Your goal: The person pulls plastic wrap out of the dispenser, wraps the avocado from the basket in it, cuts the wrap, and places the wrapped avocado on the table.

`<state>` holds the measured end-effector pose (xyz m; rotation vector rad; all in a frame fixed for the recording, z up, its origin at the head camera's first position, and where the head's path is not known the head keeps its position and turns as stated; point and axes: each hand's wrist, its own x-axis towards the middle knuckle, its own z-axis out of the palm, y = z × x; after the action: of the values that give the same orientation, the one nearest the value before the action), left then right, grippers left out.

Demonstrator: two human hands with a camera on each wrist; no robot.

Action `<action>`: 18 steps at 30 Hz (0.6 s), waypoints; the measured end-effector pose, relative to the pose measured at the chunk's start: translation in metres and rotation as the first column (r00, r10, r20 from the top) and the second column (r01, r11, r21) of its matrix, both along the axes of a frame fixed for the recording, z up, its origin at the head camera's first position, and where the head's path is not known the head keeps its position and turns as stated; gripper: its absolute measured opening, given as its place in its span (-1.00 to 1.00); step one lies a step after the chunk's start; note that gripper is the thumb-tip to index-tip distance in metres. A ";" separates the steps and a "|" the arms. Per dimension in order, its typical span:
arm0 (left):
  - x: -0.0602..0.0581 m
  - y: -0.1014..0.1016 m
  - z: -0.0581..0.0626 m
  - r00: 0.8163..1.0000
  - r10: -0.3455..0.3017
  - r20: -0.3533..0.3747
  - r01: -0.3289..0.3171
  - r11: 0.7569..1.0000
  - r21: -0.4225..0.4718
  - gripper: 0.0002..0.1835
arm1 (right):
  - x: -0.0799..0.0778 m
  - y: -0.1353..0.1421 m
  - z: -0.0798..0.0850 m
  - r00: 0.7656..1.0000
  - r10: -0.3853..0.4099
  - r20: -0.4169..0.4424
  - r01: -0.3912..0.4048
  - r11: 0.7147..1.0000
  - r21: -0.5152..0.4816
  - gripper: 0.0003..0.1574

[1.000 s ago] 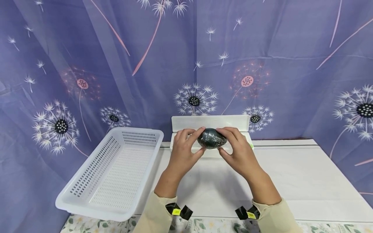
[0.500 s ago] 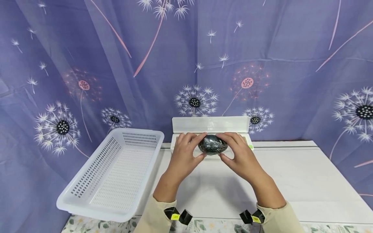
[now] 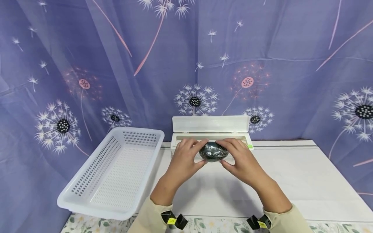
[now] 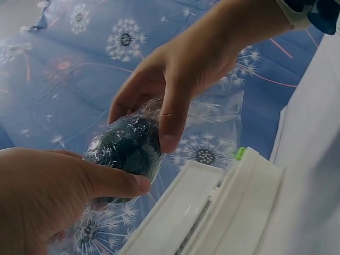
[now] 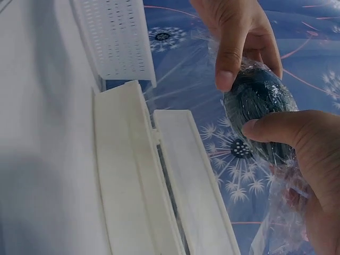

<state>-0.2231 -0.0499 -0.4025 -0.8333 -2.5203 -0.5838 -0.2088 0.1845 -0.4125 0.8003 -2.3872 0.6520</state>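
Observation:
Both hands hold a dark green, avocado-shaped thing (image 3: pixel 214 151) wrapped in cling film, above the near edge of a white cling film dispenser (image 3: pixel 210 124). My left hand (image 3: pixel 184 159) grips its left end between thumb and fingers. At the right end, my right hand (image 3: pixel 242 161) pinches it the same way. Loose clear film (image 4: pixel 219 114) spreads out from the wrapped thing in the left wrist view. More crumpled film (image 5: pixel 284 212) hangs under the right hand in the right wrist view. The dispenser's lid stands raised at the back.
A white perforated plastic basket (image 3: pixel 145 181) stands left of the hands. The white table surface (image 3: pixel 303 181) extends to the right. Behind it hangs a purple curtain (image 3: pixel 163 81) with dandelion prints. A floral cloth (image 3: pixel 215 224) runs along the near edge.
Both hands have come lower and nearer to the person with the wrapped thing still held between them. More of the dispenser's inside shows behind them.

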 end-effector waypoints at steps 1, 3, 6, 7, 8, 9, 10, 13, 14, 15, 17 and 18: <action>0.001 0.000 -0.001 1.000 0.000 0.002 0.000 1.000 -0.014 -0.23 | 0.001 0.000 -0.001 1.000 -0.002 0.003 0.002 1.000 0.008 -0.14; 0.002 -0.001 -0.002 1.000 -0.003 0.000 0.003 0.999 -0.042 -0.23 | 0.002 0.001 -0.002 1.000 -0.004 0.011 0.003 1.000 0.025 -0.13; 0.003 -0.002 -0.004 1.000 -0.005 -0.004 0.004 0.997 -0.075 -0.24 | 0.004 0.001 -0.004 1.000 -0.005 0.015 0.005 0.999 0.049 -0.13; 0.004 -0.003 -0.006 1.000 -0.006 -0.004 0.005 0.997 -0.083 -0.23 | 0.004 0.001 -0.005 1.000 -0.006 0.016 0.005 0.998 0.057 -0.13; 0.004 -0.003 -0.007 1.000 -0.008 -0.003 0.008 0.996 -0.090 -0.23 | 0.005 0.001 -0.005 1.000 -0.007 0.018 0.005 0.998 0.065 -0.13; 0.005 -0.004 -0.008 1.000 -0.011 0.001 0.011 0.995 -0.095 -0.23 | 0.006 0.001 -0.006 1.000 -0.005 0.019 0.004 0.998 0.071 -0.14; 0.005 -0.005 -0.010 1.000 -0.014 0.006 0.014 0.995 -0.100 -0.23 | 0.006 0.001 -0.007 1.000 -0.005 0.020 0.004 0.997 0.076 -0.14; 0.007 -0.006 -0.015 0.999 -0.022 0.023 0.024 0.993 -0.114 -0.23 | 0.008 0.000 -0.011 0.999 -0.005 0.034 0.002 0.996 0.093 -0.13; 0.007 -0.007 -0.016 0.999 -0.023 0.028 0.026 0.993 -0.118 -0.23 | 0.008 0.000 -0.012 0.999 -0.003 0.038 -0.001 0.995 0.095 -0.13; 0.007 -0.007 -0.018 0.999 -0.024 0.037 0.029 0.992 -0.120 -0.23 | 0.009 0.000 -0.014 0.999 -0.002 0.039 -0.001 0.995 0.098 -0.13; 0.008 -0.008 -0.021 0.999 -0.025 0.047 0.031 0.991 -0.130 -0.24 | 0.009 0.000 -0.017 0.999 -0.001 0.040 -0.003 0.994 0.106 -0.12; 0.008 -0.009 -0.022 0.998 -0.025 0.054 0.032 0.991 -0.133 -0.24 | 0.009 0.000 -0.019 0.999 0.000 0.037 -0.004 0.994 0.111 -0.11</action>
<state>-0.2149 -0.0587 -0.4250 -0.9138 -2.6226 -0.4550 -0.1993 0.1841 -0.4319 0.8440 -2.4744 0.5435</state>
